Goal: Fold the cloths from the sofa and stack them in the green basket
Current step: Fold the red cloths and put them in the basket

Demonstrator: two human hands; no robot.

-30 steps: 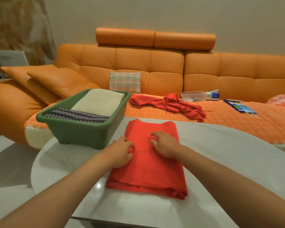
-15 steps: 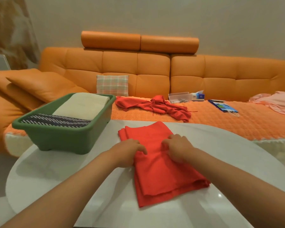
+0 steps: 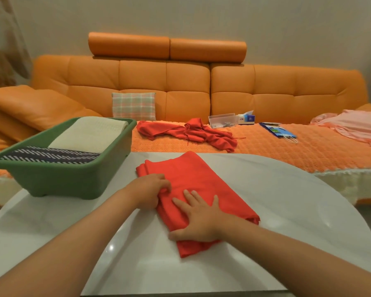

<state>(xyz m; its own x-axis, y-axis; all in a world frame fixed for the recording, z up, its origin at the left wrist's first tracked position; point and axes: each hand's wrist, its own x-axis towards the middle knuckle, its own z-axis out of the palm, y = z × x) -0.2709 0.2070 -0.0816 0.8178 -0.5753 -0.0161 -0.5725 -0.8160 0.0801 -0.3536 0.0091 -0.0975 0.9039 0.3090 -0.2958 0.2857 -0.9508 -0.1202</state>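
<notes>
A: Red cloth [image 3: 201, 185] is noted folded on the desk [image 3: 287, 211], just beside the basket [image 3: 73, 181]; since a second ago it has been turned askew.

B: Hands?

A: Right hand [image 3: 198, 219], fisted before, is now laid flat on the cloth, fingers spread. Left hand [image 3: 150, 189] is curled, fingers pinched on the cloth's left edge.

B: Meaning?

A: Smoothing is judged near done; transfer to the basket is expected. Another red cloth [image 3: 189, 132] remains on the sofa [image 3: 180, 82].

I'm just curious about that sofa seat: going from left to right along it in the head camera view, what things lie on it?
Plaid cushion → crumpled red garment → clear plastic box → tissue box → blue paper bag → pink cloth.
</notes>
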